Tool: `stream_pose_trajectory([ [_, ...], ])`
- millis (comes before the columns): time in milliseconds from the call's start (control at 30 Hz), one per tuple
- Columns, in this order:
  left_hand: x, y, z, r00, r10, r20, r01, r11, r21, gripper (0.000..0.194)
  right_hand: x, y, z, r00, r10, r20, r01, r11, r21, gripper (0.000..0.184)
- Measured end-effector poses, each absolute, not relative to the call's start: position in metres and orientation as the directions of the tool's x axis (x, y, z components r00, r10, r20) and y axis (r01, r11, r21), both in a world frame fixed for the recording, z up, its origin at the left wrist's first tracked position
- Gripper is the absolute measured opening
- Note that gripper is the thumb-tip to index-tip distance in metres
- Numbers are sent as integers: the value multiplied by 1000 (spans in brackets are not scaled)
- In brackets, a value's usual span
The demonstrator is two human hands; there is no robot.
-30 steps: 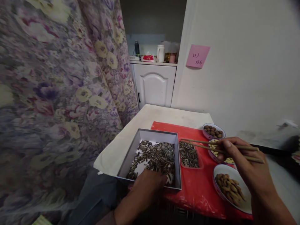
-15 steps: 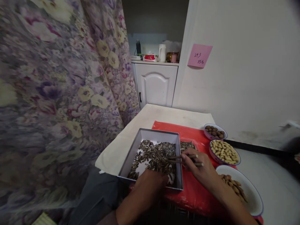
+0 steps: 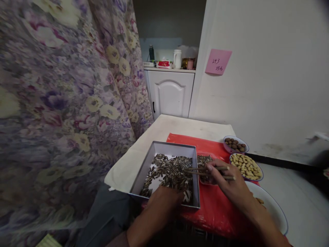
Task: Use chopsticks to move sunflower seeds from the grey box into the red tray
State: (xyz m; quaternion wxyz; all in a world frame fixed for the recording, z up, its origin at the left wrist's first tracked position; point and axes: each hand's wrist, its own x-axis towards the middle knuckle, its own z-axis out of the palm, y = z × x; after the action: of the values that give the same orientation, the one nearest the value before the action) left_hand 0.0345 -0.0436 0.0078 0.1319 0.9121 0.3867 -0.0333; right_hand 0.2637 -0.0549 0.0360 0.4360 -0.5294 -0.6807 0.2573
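Note:
My right hand (image 3: 226,180) is closed around a pair of chopsticks (image 3: 199,170). Their tips reach over the right wall of a shallow grey box (image 3: 174,148) and touch, or nearly touch, the sunflower seeds (image 3: 167,169) spread across its white bottom. Whether a seed is pinched between the tips is too small to tell. My left hand (image 3: 166,202) bends over the box's near wall and appears to grip it, though its fingertips are mostly hidden. Just right of the box, partly behind my right hand, a clear tray (image 3: 208,184) holds more sunflower seeds.
A red plastic sheet (image 3: 213,214) lies under the box on the cream tabletop (image 3: 133,159). Along the right edge stand a bowl of round brown nuts (image 3: 234,144), a bowl of peanuts (image 3: 245,166) and a larger white bowl (image 3: 276,209). A flowered curtain (image 3: 77,120) hangs left.
My right hand has shifted right with the chopsticks, whose tips have moved slightly up and right inside the box. More of the seed tray shows. My left hand stays put.

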Motion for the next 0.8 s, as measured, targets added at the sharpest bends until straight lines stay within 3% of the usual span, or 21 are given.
stream_pose_trajectory([
  [233,34,-43,-1,663,720,-206,747,-654,121,12,310,-80,68,334,865,375,506,172,-846,26],
  [400,33,-43,0,667,719,-197,744,-655,129,13,327,-84,72,406,826,391,512,149,-846,28],
  [533,33,-44,1,655,723,-219,753,-646,122,12,311,-82,70,336,852,400,518,187,-834,24],
  [633,36,-44,8,654,721,-227,754,-646,120,14,287,-78,64,130,910,395,538,270,-799,21],
  [800,42,-45,24,655,716,-241,753,-644,136,18,248,-68,43,-183,882,435,651,440,-619,24],
])
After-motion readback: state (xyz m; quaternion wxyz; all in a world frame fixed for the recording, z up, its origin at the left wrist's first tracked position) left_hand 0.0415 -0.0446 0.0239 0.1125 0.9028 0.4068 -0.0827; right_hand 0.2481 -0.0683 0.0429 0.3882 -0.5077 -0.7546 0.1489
